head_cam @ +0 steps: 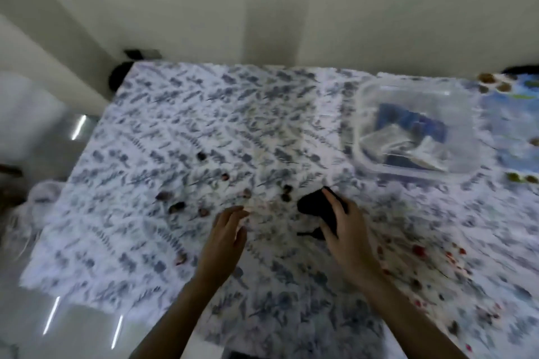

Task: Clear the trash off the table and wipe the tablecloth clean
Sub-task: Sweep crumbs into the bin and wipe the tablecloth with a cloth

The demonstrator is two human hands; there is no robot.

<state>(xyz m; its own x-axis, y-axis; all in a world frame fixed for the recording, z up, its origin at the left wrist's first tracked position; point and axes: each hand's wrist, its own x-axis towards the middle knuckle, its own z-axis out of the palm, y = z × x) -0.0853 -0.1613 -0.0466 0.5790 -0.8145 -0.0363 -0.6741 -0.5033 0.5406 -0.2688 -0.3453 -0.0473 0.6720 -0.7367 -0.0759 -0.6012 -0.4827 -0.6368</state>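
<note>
We see a desk (87,294) against a pale wall (262,3), covered by a white tablecloth (180,114) printed with blue-grey leaves, and the whole view is smeared by motion blur. At the far right of the cloth stands a clear plastic tub (361,114) with blue and silvery wrappers inside, well beyond both hands. Scattered over the middle of the cloth lie small dark scraps of trash (178,207), most of them just ahead and to the left of the left hand, with one more piece near the cloth's left front part. Red specks and stains (420,251) dot the cloth to the right of the right forearm. Our right hand (347,230) is curled around a dark cloth (312,204), which pokes out past the fingers and rests on the tablecloth; two scraps lie just left of it. Our left hand (227,230) hovers near the tablecloth with fingers loosely bent and partly open, holding nothing that we can make out, its fingertips near the closest scraps. Bare glossy desk edge shows at the front left, reflecting light streaks, and a dark object (118,76) sits behind the desk's far left corner.
</note>
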